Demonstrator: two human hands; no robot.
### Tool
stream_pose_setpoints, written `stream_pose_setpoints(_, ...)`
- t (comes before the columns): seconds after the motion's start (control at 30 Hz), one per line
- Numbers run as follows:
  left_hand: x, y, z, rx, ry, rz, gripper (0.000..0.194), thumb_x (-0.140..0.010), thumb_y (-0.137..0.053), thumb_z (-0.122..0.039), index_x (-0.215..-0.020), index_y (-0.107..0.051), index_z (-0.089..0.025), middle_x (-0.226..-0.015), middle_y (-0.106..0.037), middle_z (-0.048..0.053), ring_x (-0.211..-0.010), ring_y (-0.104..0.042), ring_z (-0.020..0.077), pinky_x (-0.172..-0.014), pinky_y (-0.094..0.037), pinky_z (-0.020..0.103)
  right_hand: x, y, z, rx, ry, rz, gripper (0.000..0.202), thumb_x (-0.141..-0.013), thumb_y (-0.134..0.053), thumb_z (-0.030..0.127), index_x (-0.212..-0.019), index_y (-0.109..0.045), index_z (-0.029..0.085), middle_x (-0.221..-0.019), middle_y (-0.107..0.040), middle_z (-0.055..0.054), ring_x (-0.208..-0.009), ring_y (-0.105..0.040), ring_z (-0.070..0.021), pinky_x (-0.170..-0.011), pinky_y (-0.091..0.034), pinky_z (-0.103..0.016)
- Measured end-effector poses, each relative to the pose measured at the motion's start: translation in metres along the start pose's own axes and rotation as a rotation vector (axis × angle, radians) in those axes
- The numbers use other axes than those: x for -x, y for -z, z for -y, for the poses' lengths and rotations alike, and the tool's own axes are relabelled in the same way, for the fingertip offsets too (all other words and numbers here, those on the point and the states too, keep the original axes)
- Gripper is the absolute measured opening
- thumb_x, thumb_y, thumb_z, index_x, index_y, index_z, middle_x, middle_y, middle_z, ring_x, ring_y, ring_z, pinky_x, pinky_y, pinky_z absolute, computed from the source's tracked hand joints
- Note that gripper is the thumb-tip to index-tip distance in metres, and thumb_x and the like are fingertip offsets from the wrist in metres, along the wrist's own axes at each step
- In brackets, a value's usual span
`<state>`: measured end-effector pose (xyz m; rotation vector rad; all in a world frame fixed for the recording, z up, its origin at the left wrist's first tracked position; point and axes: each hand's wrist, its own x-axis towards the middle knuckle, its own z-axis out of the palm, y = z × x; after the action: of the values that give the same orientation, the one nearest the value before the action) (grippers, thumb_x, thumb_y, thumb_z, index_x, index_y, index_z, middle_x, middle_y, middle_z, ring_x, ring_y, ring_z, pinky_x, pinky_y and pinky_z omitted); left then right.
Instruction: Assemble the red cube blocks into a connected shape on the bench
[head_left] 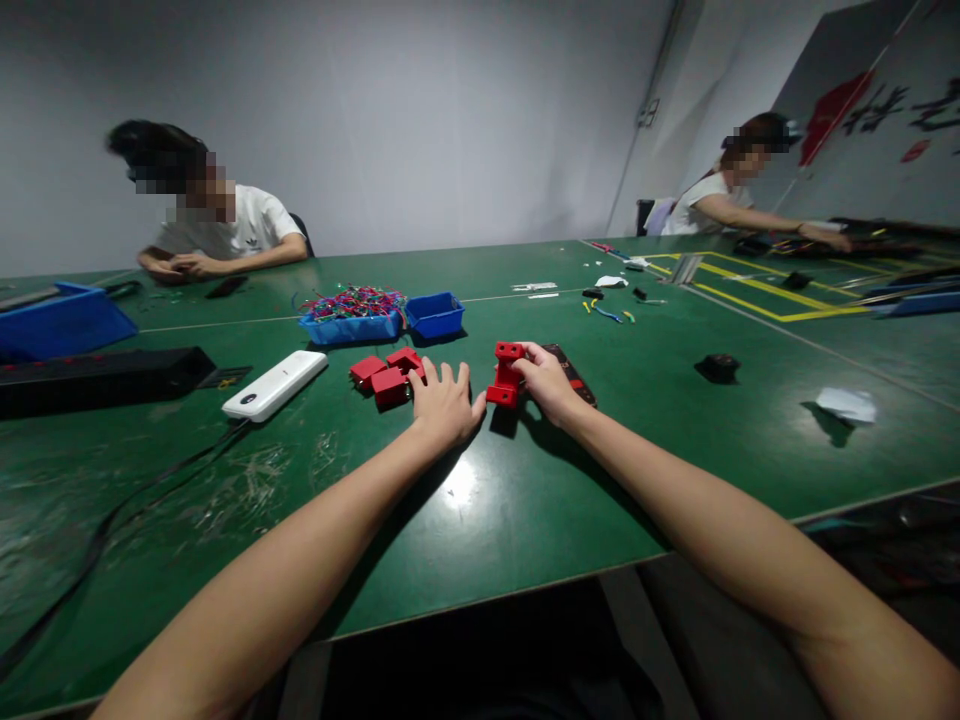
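Note:
My right hand (549,380) grips a red bracket-like block (507,376) with small holes in its ends, held just above the green table. Behind that hand lies a dark flat object with a red stripe (576,380), partly covered by my fingers. My left hand (447,402) is open, fingers spread, low over the table beside several red blocks (390,387). Its fingertips overlap the nearest block; I cannot tell whether they touch it.
A blue bin (351,328) full of coloured wires and a smaller blue bin (436,316) stand beyond the blocks. To the left are a white power bank (276,386) with a cable and a long black case (105,378). Two people sit across the green table (480,520).

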<state>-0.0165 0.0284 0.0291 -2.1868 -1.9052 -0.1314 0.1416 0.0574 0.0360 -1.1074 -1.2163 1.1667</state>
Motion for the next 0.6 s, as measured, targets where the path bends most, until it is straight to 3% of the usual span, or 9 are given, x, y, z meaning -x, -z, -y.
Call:
stream_pose_setpoints(0.23, -0.0031, -0.0027, 0.0032, 0.019, 0.034, -0.034, 0.071, -0.087, -0.029, -0.061, -0.141, -0.039, -0.016, -0.142, -0.042, 0.02, -0.136, -0.024, 0.0463, -0.103, -0.017, 0.07, 0.0006, -0.0001, -0.0001, 0.017, 0.003, 0.006, 0.026, -0.069, -0.054, 0.02, -0.095, -0.057, 0.019, -0.075, -0.063, 0.0, -0.069, -0.061, -0.0157, -0.052, -0.046, -0.023)
stream_pose_setpoints(0.4, -0.0012, -0.0017, 0.0014, 0.034, -0.029, -0.041, 0.062, -0.09, -0.032, -0.055, -0.138, -0.043, -0.016, -0.137, -0.047, 0.018, -0.134, -0.028, 0.0438, -0.1, -0.03, 0.061, -0.0015, 0.0002, -0.0029, 0.036, 0.016, 0.007, 0.028, -0.067, -0.054, 0.02, -0.095, -0.058, 0.019, -0.073, -0.062, 0.001, -0.067, -0.06, -0.0153, -0.052, -0.044, -0.023)
stream_pose_setpoints(0.6, 0.0007, -0.0028, -0.0018, 0.06, -0.134, -0.138, 0.047, -0.091, -0.037, -0.04, -0.132, -0.047, -0.017, -0.134, -0.05, 0.017, -0.132, -0.035, 0.0397, -0.097, -0.037, 0.056, -0.0015, 0.0008, -0.0047, 0.063, 0.031, 0.012, 0.03, -0.065, -0.055, 0.023, -0.095, -0.058, 0.018, -0.073, -0.061, 0.001, -0.064, -0.057, -0.0138, -0.052, -0.042, -0.023)
